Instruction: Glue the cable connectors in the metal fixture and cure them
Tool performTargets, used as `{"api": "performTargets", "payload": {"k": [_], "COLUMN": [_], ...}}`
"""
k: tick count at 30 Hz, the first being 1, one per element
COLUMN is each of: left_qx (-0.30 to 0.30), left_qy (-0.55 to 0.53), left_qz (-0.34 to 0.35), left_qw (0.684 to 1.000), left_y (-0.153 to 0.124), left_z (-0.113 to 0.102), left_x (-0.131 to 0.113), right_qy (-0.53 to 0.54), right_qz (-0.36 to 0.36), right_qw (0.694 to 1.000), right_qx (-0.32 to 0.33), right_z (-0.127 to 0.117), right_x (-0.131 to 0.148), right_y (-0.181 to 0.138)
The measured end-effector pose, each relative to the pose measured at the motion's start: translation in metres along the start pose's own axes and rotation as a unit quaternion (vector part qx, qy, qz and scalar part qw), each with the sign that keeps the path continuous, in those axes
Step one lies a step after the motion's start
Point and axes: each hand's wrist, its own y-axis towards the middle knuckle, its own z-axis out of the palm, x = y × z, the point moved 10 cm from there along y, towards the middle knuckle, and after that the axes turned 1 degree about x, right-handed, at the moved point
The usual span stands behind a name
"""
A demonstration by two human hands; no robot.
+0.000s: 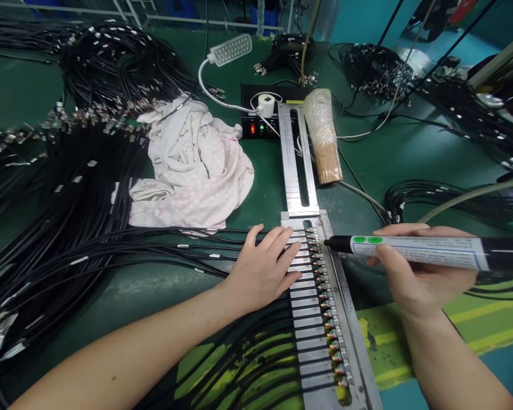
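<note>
My right hand (423, 273) grips a thick marker pen (419, 252) with a black tip end, a white label and two green ovals. The pen's tip is close to the upper connectors in a long metal fixture (310, 313); whether it touches cannot be made out. Several black cables (312, 327) lie side by side across the fixture, with coloured wire ends and small metal connectors (325, 296) along its right side. My left hand (265, 265) lies flat over the upper cables, fingers spread, fingertips on the fixture's left part.
Bundles of black cables (81, 171) cover the left side. A crumpled white cloth (196, 165) lies behind my left hand. Farther back stand a lamp (231, 50), a black box with lit switches (260, 128) and a plastic-wrapped block (325, 139). More cables (371, 68) lie at the back right.
</note>
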Motion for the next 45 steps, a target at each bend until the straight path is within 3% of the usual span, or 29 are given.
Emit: {"api": "performTargets", "payload": {"k": [45], "left_qx": [0.006], "left_qy": [-0.005], "left_qz": [-0.002], "left_qw": [1.000], "left_y": [0.0003], "left_z": [-0.0001], "left_x": [0.0002], "right_qy": [0.002], "right_qz": [-0.003], "right_qw": [1.000], "right_qx": [-0.003], "right_z": [-0.0002], "right_x": [0.0006], "right_y": [0.0018]}}
